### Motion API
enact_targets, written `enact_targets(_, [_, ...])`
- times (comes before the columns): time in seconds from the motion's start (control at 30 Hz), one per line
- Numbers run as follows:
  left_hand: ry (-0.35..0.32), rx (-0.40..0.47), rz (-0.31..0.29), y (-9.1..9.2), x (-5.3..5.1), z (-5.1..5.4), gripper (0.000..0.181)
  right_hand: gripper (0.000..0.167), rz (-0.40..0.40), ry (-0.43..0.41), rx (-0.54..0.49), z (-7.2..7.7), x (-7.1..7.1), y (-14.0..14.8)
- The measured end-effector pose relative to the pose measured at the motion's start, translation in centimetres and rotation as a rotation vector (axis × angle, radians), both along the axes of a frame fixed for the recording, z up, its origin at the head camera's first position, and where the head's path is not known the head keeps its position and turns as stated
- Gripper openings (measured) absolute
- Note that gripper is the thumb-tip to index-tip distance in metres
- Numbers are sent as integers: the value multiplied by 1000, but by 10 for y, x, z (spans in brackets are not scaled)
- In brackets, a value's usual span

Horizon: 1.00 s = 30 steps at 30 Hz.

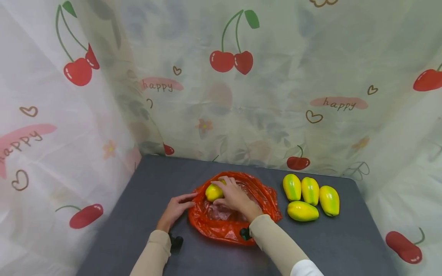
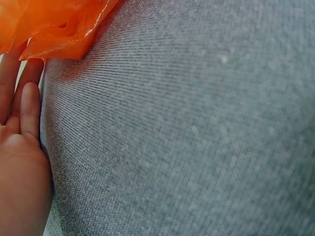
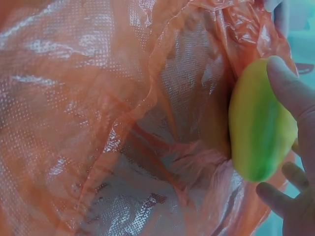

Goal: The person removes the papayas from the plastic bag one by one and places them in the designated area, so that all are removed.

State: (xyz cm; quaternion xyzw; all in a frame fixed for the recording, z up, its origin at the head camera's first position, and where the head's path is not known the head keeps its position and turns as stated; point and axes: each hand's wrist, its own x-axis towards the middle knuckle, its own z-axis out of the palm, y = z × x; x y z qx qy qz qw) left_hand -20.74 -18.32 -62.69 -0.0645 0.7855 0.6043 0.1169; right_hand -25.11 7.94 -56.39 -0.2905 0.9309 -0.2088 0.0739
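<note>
A red plastic bag [image 1: 221, 232] lies spread on the table, its mouth facing up. Over the left part of that mouth, my right hand [image 1: 236, 197] grips a yellow papaya [image 1: 213, 193] with a green streak. The right wrist view shows the thumb on top of the papaya [image 3: 263, 123] and fingers around its far side. My left hand [image 1: 176, 211] touches the bag's left edge. In the left wrist view, its fingers [image 2: 30, 108] look fairly straight, with tips partly hidden by the bag [image 2: 64, 32]; the thumb is not visible there.
Several more yellow-green papayas [image 1: 310, 191] lie grouped on the dark grey table [image 1: 165, 168], right of the bag. Curtains [image 1: 221, 99] printed with cherries hang behind the table and at both sides.
</note>
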Motion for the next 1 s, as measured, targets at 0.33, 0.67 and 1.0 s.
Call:
enact_targets(0.33, [-9, -9, 13, -1, 1, -4, 34, 64, 7, 14, 27, -3, -1, -1])
enact_targets(0.67, [-11, -6, -4, 1, -2, -2, 34, 64, 8, 29, 41, -1, 0, -3])
enact_targets(1.0, [-1, 11, -1, 0, -1, -1, 34, 65, -17, -13, 79, 2, 5, 1])
